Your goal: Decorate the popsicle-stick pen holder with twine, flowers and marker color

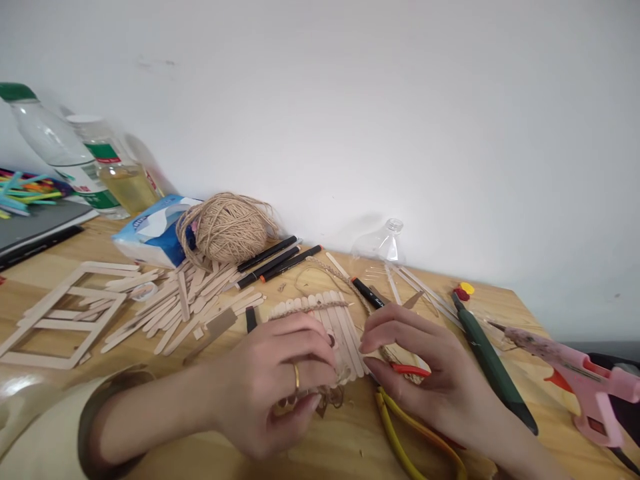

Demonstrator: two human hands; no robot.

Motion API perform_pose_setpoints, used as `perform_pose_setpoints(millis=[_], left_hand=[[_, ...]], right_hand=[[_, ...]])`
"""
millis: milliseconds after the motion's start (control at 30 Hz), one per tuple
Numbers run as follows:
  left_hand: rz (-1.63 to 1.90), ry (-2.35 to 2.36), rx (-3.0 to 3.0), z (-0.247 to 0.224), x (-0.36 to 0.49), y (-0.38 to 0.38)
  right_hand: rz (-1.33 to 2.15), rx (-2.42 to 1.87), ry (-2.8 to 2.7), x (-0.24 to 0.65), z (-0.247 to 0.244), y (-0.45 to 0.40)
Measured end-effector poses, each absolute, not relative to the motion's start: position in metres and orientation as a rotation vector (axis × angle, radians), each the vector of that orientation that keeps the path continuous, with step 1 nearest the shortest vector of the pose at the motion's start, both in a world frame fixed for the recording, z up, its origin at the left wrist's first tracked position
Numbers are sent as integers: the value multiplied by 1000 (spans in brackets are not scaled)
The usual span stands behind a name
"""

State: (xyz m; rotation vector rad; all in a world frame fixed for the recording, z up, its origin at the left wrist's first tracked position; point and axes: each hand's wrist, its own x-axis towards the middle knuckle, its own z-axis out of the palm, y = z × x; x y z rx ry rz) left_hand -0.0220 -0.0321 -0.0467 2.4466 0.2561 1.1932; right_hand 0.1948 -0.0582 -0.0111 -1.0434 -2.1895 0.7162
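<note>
A small panel of craft sticks (345, 333) set side by side, with braided twine across its upper end, lies in front of me. My left hand (285, 380) curls over the panel's left and lower part, its thumb tucked under; the fingers hide much of the panel. My right hand (425, 373) is at the panel's right edge, thumb and index fingertips nearly together. What they pinch, if anything, is too small to tell. A braided twine cord (330, 268) runs from behind the panel towards my right hand. A yellow-handled tool (387, 433) lies partly under that hand.
Loose craft sticks (175, 307), a stick frame (45, 363) and a twine ball (230, 227) are on the left. Black markers (290, 263) and a cut clear bottle top (393, 243) lie near the wall. A green pen-shaped tool (493, 367) and pink glue gun (575, 373) are right.
</note>
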Motion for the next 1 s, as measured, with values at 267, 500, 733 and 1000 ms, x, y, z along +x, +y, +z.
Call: perform_pose_setpoints(millis=[267,500,733,1000], left_hand=[[1283,178,2694,-44,-19,-32],[1369,257,2994,-56,-21,-38],[1424,324,2891,-58,-23,-43],[1427,320,2835,-52,-21,-40]], right_hand=[[693,-1028,-2192,194,-10,-57],[685,-1056,-2155,194,-10,-55],[545,-1074,-2090,199,-7,-58],[389,-854,-2290,196,-14,-69]])
